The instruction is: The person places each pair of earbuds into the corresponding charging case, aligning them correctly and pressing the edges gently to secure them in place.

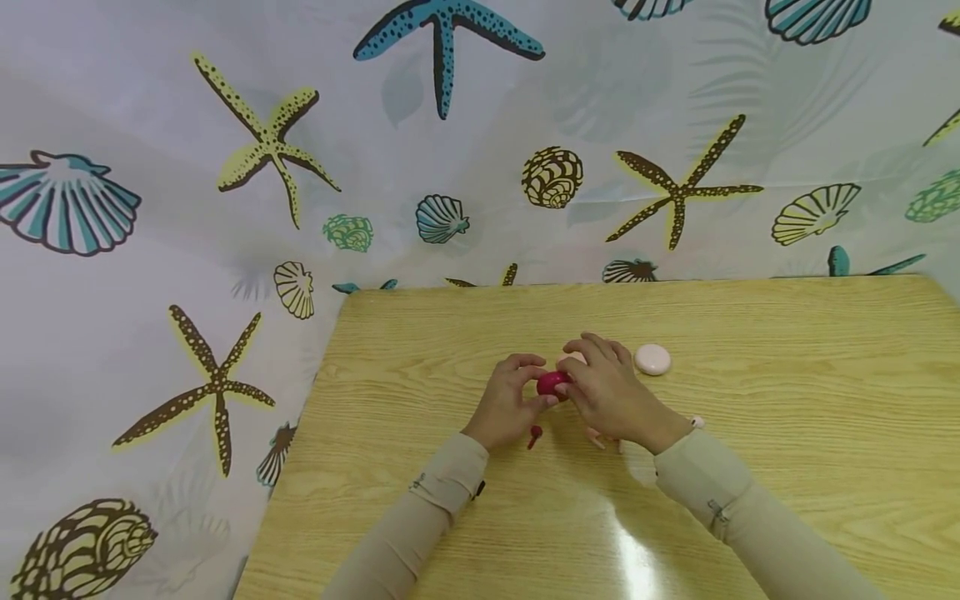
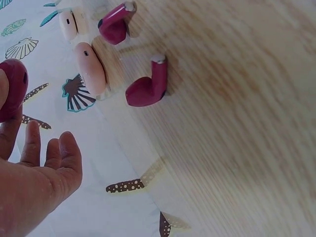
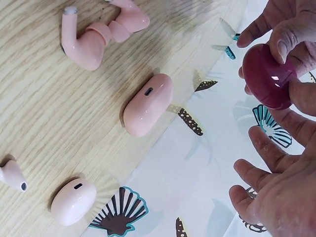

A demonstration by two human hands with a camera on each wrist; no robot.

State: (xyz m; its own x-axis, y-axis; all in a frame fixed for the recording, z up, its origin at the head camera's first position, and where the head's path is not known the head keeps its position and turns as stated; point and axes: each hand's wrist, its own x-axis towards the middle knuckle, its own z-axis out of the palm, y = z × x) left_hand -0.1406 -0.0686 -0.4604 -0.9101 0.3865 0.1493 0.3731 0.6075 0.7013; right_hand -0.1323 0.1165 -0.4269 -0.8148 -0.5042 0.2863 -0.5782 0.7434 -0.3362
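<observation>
A glossy crimson earbud case (image 1: 552, 383) is held up between both hands, above the table. My left hand (image 1: 507, 403) pinches its left side with thumb and fingers. From the other side my right hand (image 1: 606, 390) grips it by thumb and forefinger, the remaining fingers spread. In the right wrist view the case (image 3: 266, 76) looks closed, with a fine seam. Two crimson earbuds lie on the wood, one nearer (image 2: 148, 89) and one farther (image 2: 114, 27) in the left wrist view. A pink case (image 3: 149, 104) stands behind the hands, partly hidden in the head view.
Right of the hands sits a pale pink case (image 1: 652, 359). Pink earbuds (image 3: 86, 47) lie under my right hand, and a pale earbud (image 1: 697, 422) lies by the right wrist. The wooden table (image 1: 420, 350) meets a patterned curtain (image 1: 495, 242) at its back and left edges.
</observation>
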